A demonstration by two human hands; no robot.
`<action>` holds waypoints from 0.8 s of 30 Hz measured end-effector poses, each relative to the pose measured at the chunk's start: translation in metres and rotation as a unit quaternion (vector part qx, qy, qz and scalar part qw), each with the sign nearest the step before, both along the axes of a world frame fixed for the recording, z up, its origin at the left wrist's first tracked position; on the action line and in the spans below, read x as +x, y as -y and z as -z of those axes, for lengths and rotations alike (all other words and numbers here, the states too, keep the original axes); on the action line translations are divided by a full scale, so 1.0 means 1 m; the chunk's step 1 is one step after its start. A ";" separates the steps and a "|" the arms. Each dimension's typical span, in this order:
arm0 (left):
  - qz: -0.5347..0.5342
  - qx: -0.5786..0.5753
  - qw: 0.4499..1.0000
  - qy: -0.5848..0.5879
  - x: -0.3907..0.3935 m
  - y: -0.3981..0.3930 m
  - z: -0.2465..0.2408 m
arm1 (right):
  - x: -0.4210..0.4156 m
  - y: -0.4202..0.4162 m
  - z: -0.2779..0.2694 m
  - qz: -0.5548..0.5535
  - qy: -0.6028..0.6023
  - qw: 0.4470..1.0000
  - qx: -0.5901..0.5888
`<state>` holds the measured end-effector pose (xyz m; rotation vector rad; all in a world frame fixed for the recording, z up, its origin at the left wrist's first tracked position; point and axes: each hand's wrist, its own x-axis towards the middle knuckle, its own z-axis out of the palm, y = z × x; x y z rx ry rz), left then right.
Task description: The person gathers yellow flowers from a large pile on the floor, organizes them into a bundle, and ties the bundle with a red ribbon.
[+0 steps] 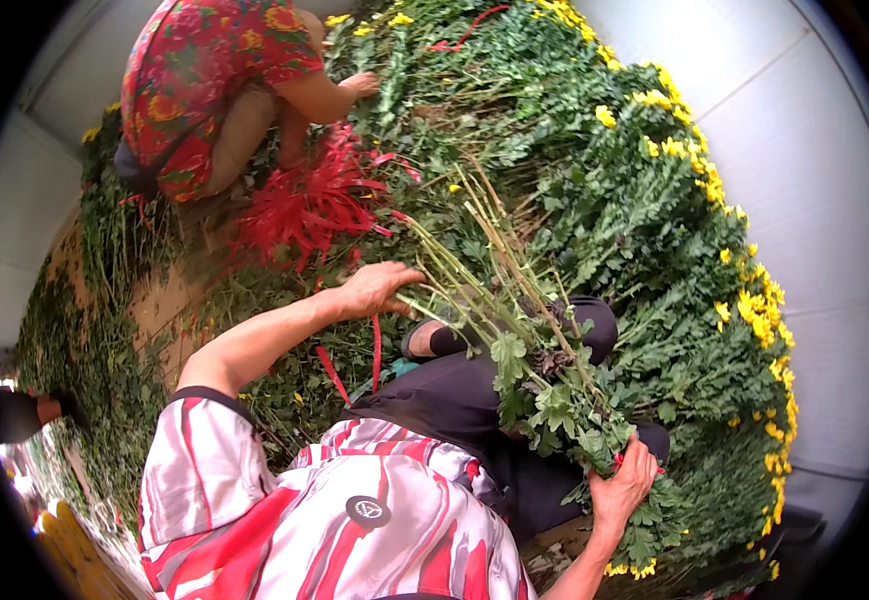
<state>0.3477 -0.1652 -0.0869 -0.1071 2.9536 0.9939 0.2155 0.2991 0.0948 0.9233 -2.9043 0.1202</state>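
Observation:
A bunch of leafy yellow chrysanthemums (547, 375) lies slantwise over my dark-trousered lap, its cut stems pointing up and left. My right hand (622, 480) grips the bunch near its lower, leafy end, where a bit of red strip (618, 460) shows at the fingers. Yellow blooms (631, 570) show below that hand. My left hand (382, 290) is at the cut ends on the left, thumb and fingers around a pale stem; whether it grips the stem is unclear. Just under it hangs a red plastic strip (376, 352).
Cut chrysanthemums (674, 225) lie heaped in a long curve at the right, blooms outward by a pale wall (794, 150). A pile of red strips (311, 206) lies ahead. Beyond it a person in red floral clothing (209, 90) crouches, reaching into stems. Another person's dark sleeve (11, 412) shows far left.

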 end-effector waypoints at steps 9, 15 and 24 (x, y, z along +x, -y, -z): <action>-0.107 0.048 0.993 -0.003 -0.008 0.036 0.054 | -0.006 -0.011 0.007 0.026 -0.021 0.999 0.001; -0.086 0.024 0.996 0.026 -0.052 0.081 0.070 | -0.005 -0.047 0.020 0.055 -0.039 0.998 -0.012; -0.033 0.033 0.991 0.124 -0.111 0.089 0.070 | 0.091 -0.155 -0.046 0.281 -0.167 0.944 -0.041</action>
